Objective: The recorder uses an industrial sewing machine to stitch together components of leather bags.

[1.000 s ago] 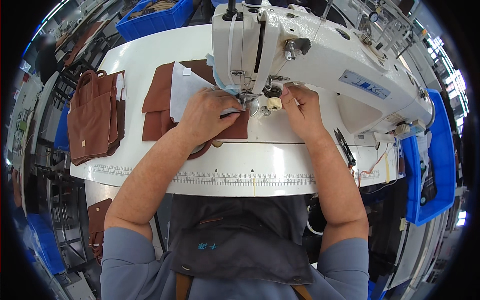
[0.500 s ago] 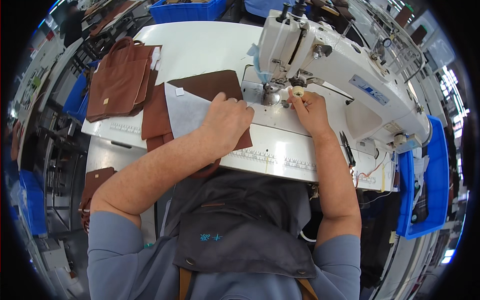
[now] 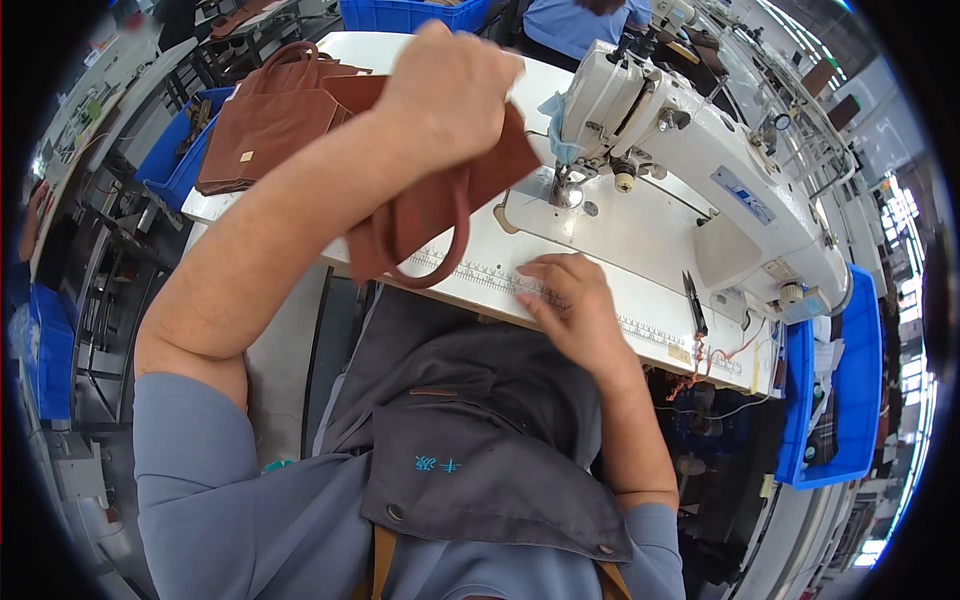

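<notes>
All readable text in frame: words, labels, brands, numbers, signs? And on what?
Text located, not transcribed:
Blue-and-white plate on sewing machine: bold lettering.
Dark apron: teal embroidered characters.
Ruler scale along table edge: numbers too small.
Small label on machine's column: too small.
Pale tag on stacked brown bag: nothing legible.

Blue characters (image 3: 438, 464) stand on the apron (image 3: 500, 492), letters (image 3: 743, 193) on the sewing machine (image 3: 690, 145), ruler scale (image 3: 485, 272) on the tabletop (image 3: 635, 296).

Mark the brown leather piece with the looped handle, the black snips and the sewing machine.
Brown leather piece (image 3: 418, 222): head view, on its flat panel.
Black snips (image 3: 695, 304): head view, about mid-length.
Sewing machine (image 3: 712, 152): head view, on its white arm.
</notes>
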Available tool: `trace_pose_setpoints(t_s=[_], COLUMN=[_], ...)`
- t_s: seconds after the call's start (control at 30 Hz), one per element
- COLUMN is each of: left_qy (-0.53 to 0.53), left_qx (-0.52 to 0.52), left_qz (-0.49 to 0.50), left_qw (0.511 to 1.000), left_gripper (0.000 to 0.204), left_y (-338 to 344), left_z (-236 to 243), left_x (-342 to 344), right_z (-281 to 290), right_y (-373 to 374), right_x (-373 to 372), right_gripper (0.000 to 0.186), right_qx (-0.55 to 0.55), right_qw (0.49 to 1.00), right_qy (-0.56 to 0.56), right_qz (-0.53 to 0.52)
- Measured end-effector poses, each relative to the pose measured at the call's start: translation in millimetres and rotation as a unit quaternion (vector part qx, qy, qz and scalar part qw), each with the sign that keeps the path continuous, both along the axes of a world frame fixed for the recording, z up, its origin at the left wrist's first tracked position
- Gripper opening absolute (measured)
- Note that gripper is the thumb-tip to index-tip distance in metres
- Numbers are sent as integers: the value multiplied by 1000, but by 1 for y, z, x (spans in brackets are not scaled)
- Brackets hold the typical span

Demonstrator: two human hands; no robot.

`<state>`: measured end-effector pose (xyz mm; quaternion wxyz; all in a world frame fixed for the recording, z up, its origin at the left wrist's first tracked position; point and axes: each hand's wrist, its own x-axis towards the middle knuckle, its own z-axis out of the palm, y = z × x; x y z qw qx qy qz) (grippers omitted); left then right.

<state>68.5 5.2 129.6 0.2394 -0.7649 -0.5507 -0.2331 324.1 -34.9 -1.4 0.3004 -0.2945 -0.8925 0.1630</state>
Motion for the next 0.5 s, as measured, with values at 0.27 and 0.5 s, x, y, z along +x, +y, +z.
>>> trace_pose_setpoints(t_s=[0.27,0.5], left_qy=[-628,-747], left_qx=[-49,-201], left_qz=[-211,-125], left_qw=[747,621], left_gripper=[17,8], left_y=[-15,-22], left_z=[48,-45], left_x=[-90,-108], right_z=[-1,36], right_y=[-15,-15], right_x=[-44,-35], right_gripper=[103,22], right_qx=[4,-49], right_qw=[996,950], right_qy=[86,306], right_qz=[-30,-49])
